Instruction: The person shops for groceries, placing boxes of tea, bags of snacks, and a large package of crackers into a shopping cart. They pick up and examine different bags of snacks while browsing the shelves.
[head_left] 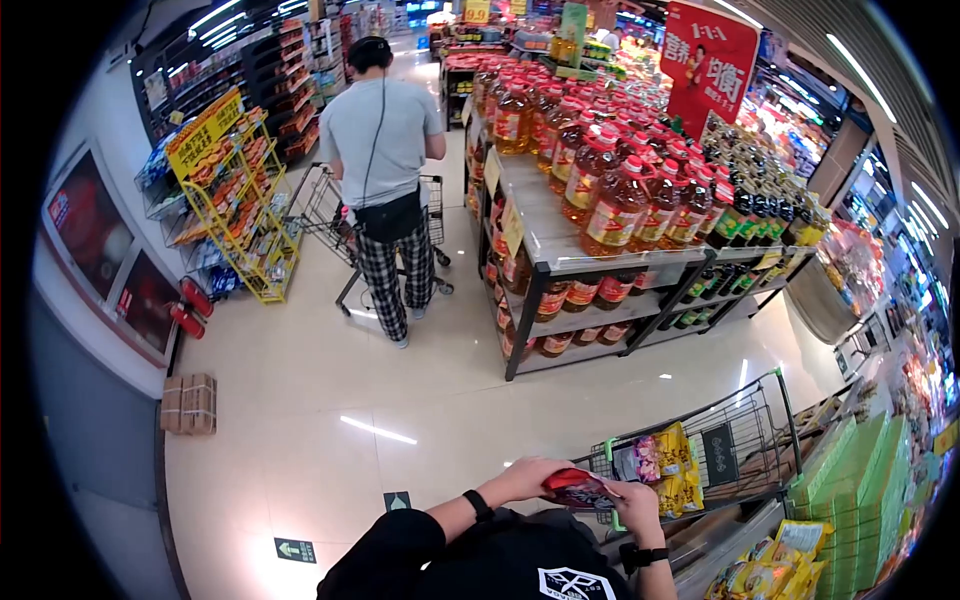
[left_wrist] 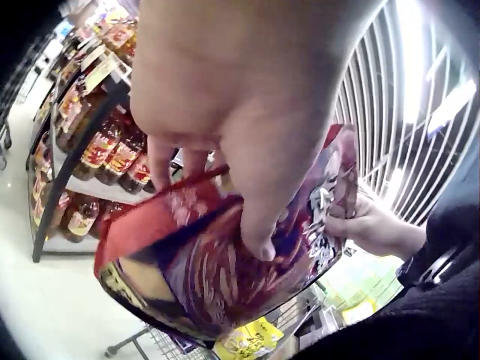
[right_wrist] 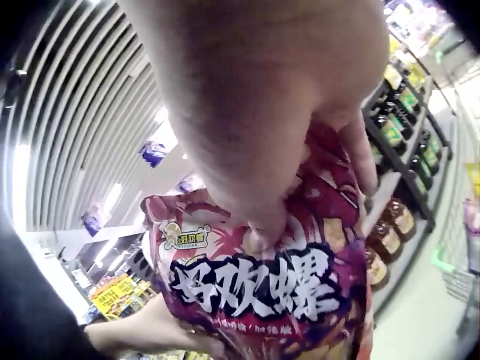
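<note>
A glossy red and purple food packet (head_left: 580, 488) with large white characters is held up in front of the chest, between both hands. My left hand (head_left: 524, 478) grips one end. In the left wrist view its thumb (left_wrist: 259, 238) lies across the printed face, with the fingers behind the packet. At the opposite end my right hand (head_left: 636, 502) pinches it; the right wrist view shows that thumb (right_wrist: 266, 225) on the front, just above the white lettering. Right beyond the hands stands a shopping cart (head_left: 775, 440) with yellow bags (head_left: 680, 470) and a purple packet (head_left: 638, 460) inside.
Ahead, a shelf unit (head_left: 545, 270) carries many red-capped oil bottles (head_left: 612, 215). A person (head_left: 378, 150) stands with another cart to the left of it. A yellow snack rack (head_left: 240, 210) and cartons (head_left: 188, 403) line the left side. Green crates (head_left: 850, 490) stand at the right.
</note>
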